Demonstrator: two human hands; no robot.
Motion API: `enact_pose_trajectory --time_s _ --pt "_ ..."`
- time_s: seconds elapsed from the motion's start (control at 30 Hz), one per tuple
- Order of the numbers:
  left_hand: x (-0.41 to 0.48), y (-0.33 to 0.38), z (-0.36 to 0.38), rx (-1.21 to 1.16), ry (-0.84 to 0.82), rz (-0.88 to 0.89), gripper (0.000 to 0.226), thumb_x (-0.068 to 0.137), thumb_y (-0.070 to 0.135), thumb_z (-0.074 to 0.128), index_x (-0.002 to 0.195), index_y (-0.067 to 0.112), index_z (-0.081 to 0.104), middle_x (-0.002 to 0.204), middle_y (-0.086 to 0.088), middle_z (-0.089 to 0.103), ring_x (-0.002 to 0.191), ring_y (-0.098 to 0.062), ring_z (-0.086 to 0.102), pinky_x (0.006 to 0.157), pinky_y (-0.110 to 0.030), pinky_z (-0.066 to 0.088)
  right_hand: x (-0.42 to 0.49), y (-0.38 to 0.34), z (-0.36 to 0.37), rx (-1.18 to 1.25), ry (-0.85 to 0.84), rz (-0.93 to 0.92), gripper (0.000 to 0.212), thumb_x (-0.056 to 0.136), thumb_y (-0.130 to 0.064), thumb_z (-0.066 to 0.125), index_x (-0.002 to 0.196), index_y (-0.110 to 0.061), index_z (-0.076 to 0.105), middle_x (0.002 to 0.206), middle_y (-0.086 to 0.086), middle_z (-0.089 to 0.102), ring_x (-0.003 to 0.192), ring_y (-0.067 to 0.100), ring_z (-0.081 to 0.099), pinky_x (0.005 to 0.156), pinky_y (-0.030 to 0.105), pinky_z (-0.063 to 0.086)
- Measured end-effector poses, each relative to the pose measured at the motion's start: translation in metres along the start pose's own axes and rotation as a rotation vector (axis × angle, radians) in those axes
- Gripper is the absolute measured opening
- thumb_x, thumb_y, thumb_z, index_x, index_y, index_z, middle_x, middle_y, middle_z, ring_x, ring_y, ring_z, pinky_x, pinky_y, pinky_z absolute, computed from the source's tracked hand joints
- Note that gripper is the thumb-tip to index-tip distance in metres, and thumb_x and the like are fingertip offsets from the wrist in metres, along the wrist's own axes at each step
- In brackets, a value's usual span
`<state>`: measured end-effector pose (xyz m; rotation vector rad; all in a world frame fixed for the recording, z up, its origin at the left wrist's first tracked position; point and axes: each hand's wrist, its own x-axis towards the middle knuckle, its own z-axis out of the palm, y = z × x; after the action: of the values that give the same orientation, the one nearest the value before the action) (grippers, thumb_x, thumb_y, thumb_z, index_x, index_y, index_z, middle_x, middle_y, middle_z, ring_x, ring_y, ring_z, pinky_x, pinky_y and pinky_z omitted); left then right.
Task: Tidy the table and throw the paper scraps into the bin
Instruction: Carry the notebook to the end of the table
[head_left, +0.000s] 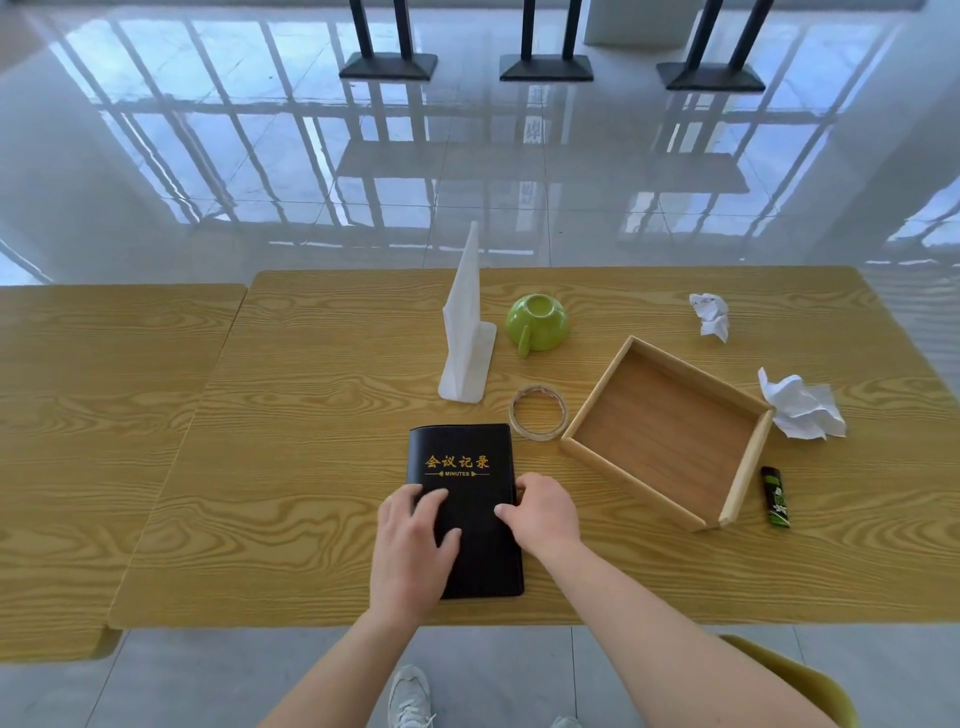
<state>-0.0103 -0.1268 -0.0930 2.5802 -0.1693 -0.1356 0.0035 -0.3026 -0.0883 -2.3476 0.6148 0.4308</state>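
The black rectangular gold-lettered notebook (464, 491) is being pressed by the flat-fingered left hand (410, 551) and gripped at its right edge by the right hand (543, 512)

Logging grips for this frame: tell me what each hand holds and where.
Only the black notebook: the left hand rests flat on its cover, the right hand grips its right edge.

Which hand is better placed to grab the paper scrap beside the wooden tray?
The right hand. Both hands are on the notebook, but the paper scrap lies far right, beyond the wooden tray; the left hand would have to cross over.
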Motion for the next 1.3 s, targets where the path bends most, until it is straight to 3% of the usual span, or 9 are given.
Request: enact_pose_trajectory --time_s 0.13,0.27,0.4,0.53,0.77,0.9,1.13,1.3 --pt "0.005 -0.008 -0.003 -0.101 -0.065 -0.27 0.069 0.085 0.036 0.07 0.144 0.014 0.04 0.122 -0.005 0.05 0.115 -0.022 0.046 0.098 -0.031 0.039 0.0 -0.002 0.005 -0.018 0.045 0.022 0.045 0.086 -0.034 0.073 0.125 -0.015 0.061 0.121 0.003 0.063 0.109 0.023 0.061 0.088 0.033 0.05" --pt "0.014 -0.008 -0.005 -0.118 -0.122 -0.328 0.067 0.08 0.038 0.074 0.137 0.016 0.045 0.113 -0.006 0.053 0.109 -0.024 0.049 0.096 -0.036 0.043 0.001 0.001 0.007 0.079 0.04 0.082 0.04 0.086 -0.033 0.072 0.12 -0.014 0.063 0.116 0.001 0.066 0.106 0.021 0.062 0.086 0.032 0.051" --pt "0.02 -0.008 -0.007 -0.189 -0.138 -0.358 0.069 0.076 0.036 0.078 0.135 0.018 0.045 0.115 -0.006 0.054 0.107 -0.022 0.052 0.091 -0.033 0.044 0.002 0.005 0.007 0.224 0.003 0.138 0.042 0.084 -0.03 0.074 0.121 -0.013 0.065 0.117 0.002 0.068 0.11 0.022 0.062 0.097 0.04 0.051" --pt "0.021 -0.008 -0.011 -0.193 -0.142 -0.332 0.053 0.075 0.035 0.078 0.119 0.021 0.052 0.103 0.0 0.053 0.092 -0.015 0.05 0.079 -0.029 0.041 0.0 0.006 0.005 0.309 -0.036 0.143 0.031 0.082 -0.027 0.075 0.11 -0.014 0.07 0.107 0.001 0.072 0.101 0.021 0.066 0.093 0.042 0.054" --pt "0.014 -0.002 -0.016 -0.231 -0.083 -0.258 0.062 0.074 0.032 0.08 0.127 0.018 0.052 0.095 0.012 0.044 0.081 0.0 0.042 0.075 -0.022 0.034 -0.01 0.009 -0.005 0.396 0.023 0.112 0.017 0.083 -0.021 0.075 0.099 -0.018 0.07 0.093 -0.005 0.071 0.088 0.015 0.066 0.081 0.035 0.056" --pt "0.013 0.006 -0.02 -0.281 -0.044 -0.217 0.063 0.07 0.03 0.083 0.125 0.021 0.054 0.092 0.02 0.044 0.083 0.01 0.043 0.067 -0.009 0.029 -0.017 0.014 -0.015 0.457 0.045 0.083 0.013 0.083 -0.02 0.075 0.095 -0.022 0.07 0.091 -0.008 0.07 0.087 0.011 0.066 0.079 0.033 0.056" --pt "0.01 0.031 -0.022 -0.299 -0.029 -0.126 0.068 0.069 0.029 0.084 0.129 0.025 0.052 0.092 0.024 0.043 0.086 0.01 0.042 0.067 -0.008 0.029 -0.027 0.031 -0.039 0.484 0.067 0.053 0.017 0.084 -0.022 0.075 0.1 -0.022 0.07 0.093 -0.008 0.071 0.09 0.012 0.066 0.081 0.033 0.057" --pt "0.007 0.059 -0.018 -0.292 -0.047 -0.065 0.069 0.071 0.031 0.083 0.132 0.026 0.05 0.103 0.009 0.051 0.091 -0.003 0.048 0.07 -0.012 0.032 -0.036 0.05 -0.064 0.468 0.103 0.045 0.018 0.083 -0.025 0.076 0.1 -0.021 0.07 0.094 -0.006 0.071 0.09 0.013 0.066 0.085 0.039 0.057"
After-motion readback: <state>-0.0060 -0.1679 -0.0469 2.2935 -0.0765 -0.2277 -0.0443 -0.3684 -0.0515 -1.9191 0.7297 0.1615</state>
